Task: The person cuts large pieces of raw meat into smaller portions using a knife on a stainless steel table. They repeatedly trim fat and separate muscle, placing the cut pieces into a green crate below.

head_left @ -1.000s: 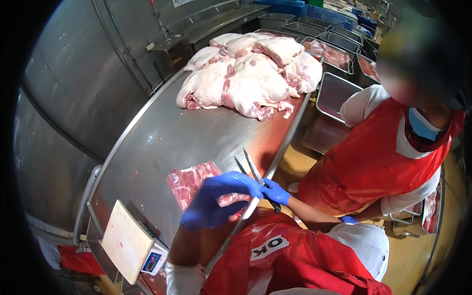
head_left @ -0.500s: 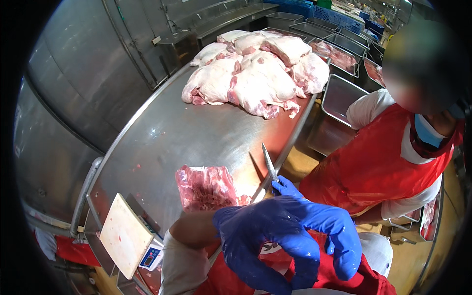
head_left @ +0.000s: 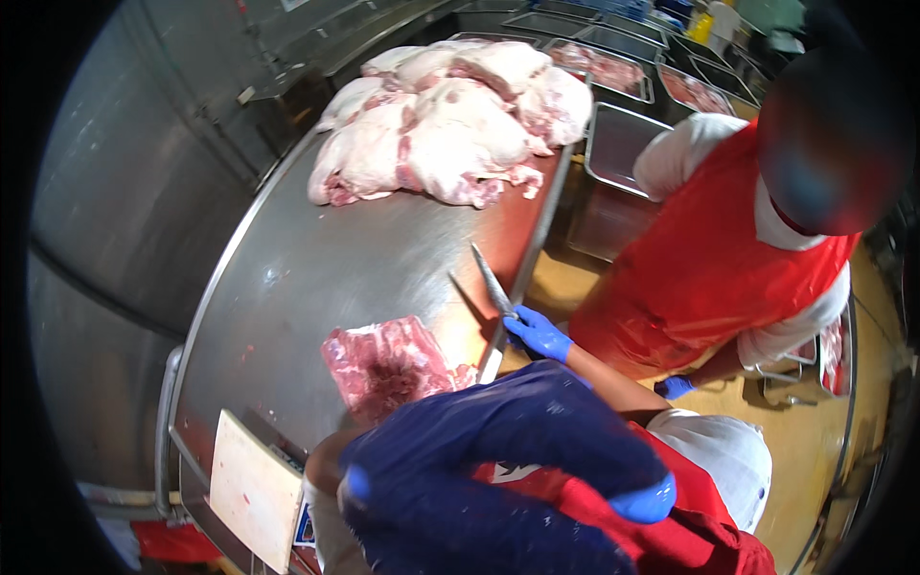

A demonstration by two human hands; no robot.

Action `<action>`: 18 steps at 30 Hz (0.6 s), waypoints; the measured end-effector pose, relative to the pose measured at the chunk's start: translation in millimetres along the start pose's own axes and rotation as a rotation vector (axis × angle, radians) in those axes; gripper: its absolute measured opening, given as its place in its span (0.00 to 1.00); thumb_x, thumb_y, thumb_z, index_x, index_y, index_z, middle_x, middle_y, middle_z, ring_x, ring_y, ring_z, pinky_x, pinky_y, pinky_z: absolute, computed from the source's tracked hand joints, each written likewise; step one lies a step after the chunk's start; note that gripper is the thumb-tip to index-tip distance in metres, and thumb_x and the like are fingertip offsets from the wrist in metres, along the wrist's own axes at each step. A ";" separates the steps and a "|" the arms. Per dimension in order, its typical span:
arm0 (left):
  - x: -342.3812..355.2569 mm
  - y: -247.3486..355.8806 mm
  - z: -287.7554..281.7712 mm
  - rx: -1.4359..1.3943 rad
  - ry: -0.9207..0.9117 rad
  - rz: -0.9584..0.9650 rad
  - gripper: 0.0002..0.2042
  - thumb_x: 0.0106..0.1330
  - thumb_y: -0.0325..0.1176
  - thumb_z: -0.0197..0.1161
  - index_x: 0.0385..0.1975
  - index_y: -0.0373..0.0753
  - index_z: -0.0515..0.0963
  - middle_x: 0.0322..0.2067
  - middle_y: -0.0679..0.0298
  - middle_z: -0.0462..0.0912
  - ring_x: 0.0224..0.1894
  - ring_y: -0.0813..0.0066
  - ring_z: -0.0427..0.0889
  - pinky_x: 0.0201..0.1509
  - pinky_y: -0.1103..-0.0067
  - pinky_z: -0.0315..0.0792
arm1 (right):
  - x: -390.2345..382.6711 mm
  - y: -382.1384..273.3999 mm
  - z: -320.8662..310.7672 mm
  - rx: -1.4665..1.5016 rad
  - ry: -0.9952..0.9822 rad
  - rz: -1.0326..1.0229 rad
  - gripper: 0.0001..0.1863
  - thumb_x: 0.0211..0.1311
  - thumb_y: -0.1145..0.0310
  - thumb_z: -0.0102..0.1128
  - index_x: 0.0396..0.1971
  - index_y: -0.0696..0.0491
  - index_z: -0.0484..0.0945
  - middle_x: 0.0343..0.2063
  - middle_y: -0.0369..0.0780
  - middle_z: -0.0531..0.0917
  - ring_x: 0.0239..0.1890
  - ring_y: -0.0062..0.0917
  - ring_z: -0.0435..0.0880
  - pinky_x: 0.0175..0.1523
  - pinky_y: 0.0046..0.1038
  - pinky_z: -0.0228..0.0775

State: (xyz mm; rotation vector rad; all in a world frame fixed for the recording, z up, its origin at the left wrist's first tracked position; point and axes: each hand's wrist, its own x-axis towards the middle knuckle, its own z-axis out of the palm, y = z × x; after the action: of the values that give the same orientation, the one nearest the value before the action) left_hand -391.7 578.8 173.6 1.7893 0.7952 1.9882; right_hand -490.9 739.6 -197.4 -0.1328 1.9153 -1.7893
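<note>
At the left of the view, a white scale platform [head_left: 253, 491] is seen at the near corner of the steel table [head_left: 316, 259], where it also stood half a second ago. Just right of it, a red slab of meat [head_left: 388, 366] lies flat on the table near the front edge; its place is unchanged from the earlier pictures.

The left hand [head_left: 498, 470], in a dark blue glove, has been raised close to the camera and now fills the lower middle of the view, larger than half a second ago. Its back is turned to the camera, and its fingers [head_left: 632, 498] are seen curled downward and held together rather than spread; nothing can be seen gripped in it, though its palm side is hidden. It hangs just in front of the meat slab, and whether it touches the slab cannot be told.

Further right, the right hand [head_left: 539, 333], gloved in lighter blue, is closed round the handle of a knife [head_left: 493, 280], whose blade points up and away over the table edge, much as before. Beyond it, a heap of pale meat cuts [head_left: 446, 125] rests at the far end of the table, unmoved.

At the far right, another person in a red apron [head_left: 714, 259] stands beside the table.
</note>
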 end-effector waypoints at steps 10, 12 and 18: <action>3.3 5.5 24.6 0.032 -0.010 0.037 0.10 0.65 0.33 0.65 0.42 0.36 0.83 0.43 0.56 0.82 0.45 0.61 0.82 0.51 0.69 0.74 | -7.4 -6.1 38.5 0.044 -0.145 -0.032 0.13 0.74 0.57 0.52 0.40 0.53 0.72 0.25 0.32 0.72 0.25 0.14 0.70 0.32 0.20 0.69; 0.2 2.5 21.8 0.010 -0.012 0.048 0.10 0.65 0.33 0.65 0.42 0.36 0.83 0.43 0.56 0.83 0.45 0.61 0.82 0.50 0.70 0.74 | -6.6 -2.8 35.3 0.045 -0.138 -0.025 0.13 0.74 0.57 0.52 0.40 0.53 0.72 0.25 0.32 0.72 0.25 0.14 0.69 0.32 0.20 0.69; -4.1 7.7 29.1 0.008 0.016 0.082 0.10 0.65 0.33 0.65 0.42 0.36 0.83 0.42 0.56 0.83 0.44 0.62 0.82 0.50 0.70 0.74 | -4.2 9.6 43.3 0.041 -0.173 -0.004 0.14 0.74 0.56 0.52 0.40 0.53 0.72 0.26 0.33 0.74 0.27 0.14 0.72 0.33 0.20 0.70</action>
State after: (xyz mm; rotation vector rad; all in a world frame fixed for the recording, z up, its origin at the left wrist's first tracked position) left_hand -361.7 575.3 176.4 1.8409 0.7471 2.0560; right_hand -466.3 703.4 -205.3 -0.2682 1.7573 -1.7572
